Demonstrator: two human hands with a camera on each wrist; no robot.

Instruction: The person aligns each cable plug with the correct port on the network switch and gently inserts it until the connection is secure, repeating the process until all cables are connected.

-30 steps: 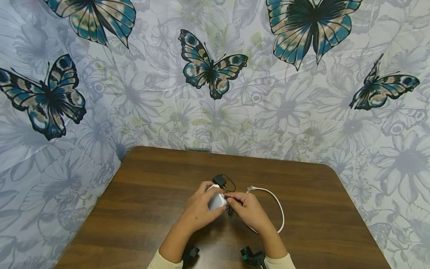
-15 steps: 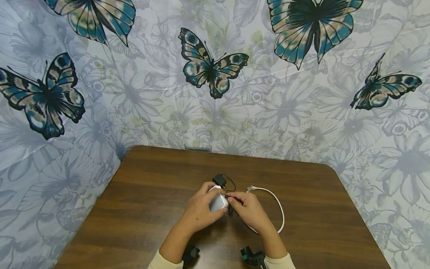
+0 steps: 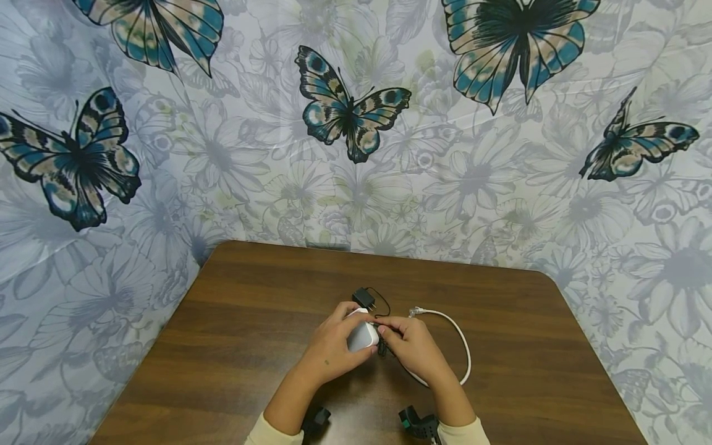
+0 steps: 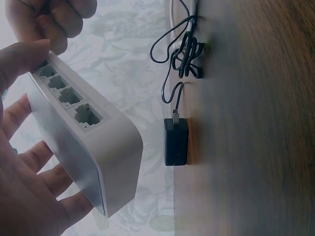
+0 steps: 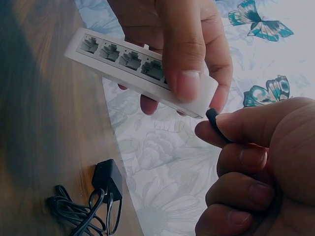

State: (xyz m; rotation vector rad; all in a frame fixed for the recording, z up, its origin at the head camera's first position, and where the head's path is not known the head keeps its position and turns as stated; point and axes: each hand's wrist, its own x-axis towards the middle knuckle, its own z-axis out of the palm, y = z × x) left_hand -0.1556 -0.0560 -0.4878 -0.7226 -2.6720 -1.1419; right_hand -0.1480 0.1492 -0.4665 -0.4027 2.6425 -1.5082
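My left hand (image 3: pixel 328 351) grips a white network switch (image 3: pixel 363 337) above the table, thumb on one side and fingers on the other. In the left wrist view, a row of several Ethernet ports shows on the switch (image 4: pixel 115 142). My right hand (image 3: pixel 416 349) pinches a black power plug (image 5: pixel 213 119) between thumb and forefinger. The plug's tip is at the end of the switch (image 5: pixel 133 81); whether it sits inside a socket cannot be seen. The plug's black cord runs back under the curled fingers of my right hand.
A black power adapter (image 3: pixel 363 298) lies on the wooden table (image 3: pixel 250 296) beyond the hands, its cord bundled (image 4: pixel 187 56) nearby. To the right, a white network cable (image 3: pixel 467 349) curves across the tabletop. A butterfly-patterned cloth (image 3: pixel 356 204) hangs behind the table.
The switch and my left hand have shifted slightly right, toward my right hand. My right hand keeps its pinch on the plug and barely moves.
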